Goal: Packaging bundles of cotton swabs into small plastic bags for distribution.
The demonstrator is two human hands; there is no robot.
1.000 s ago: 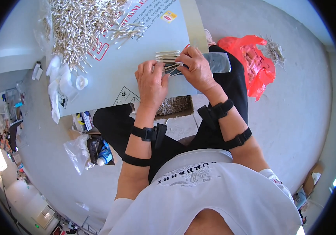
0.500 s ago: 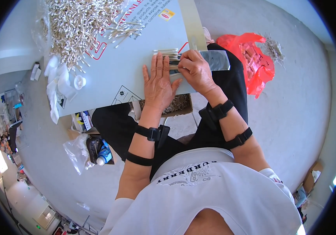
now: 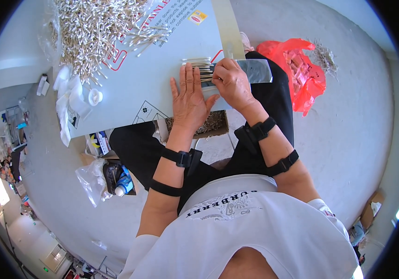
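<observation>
A row of cotton swabs (image 3: 205,73) lies side by side near the front right of the table (image 3: 181,42). My left hand (image 3: 189,100) rests flat across their left ends, fingers stretched and thumb out to the side. At the right ends, my right hand (image 3: 232,83) is closed with curled fingers pinching at the swabs; its fingertips are partly hidden. Beneath the row and my right hand runs a shiny strip of plastic film (image 3: 260,71), which sticks out past the table's right edge. A large heap of cotton swabs (image 3: 92,35) covers the far left.
On the left edge sit crumpled white plastic (image 3: 75,100) and a small white round piece (image 3: 95,97). An open cardboard box (image 3: 218,125) of swabs stands below the front edge. A red bag (image 3: 313,81) with pink packets lies on the floor at right.
My left hand has edged slightly right, and my right hand has shifted a little. The film's outer end has moved slightly left.
</observation>
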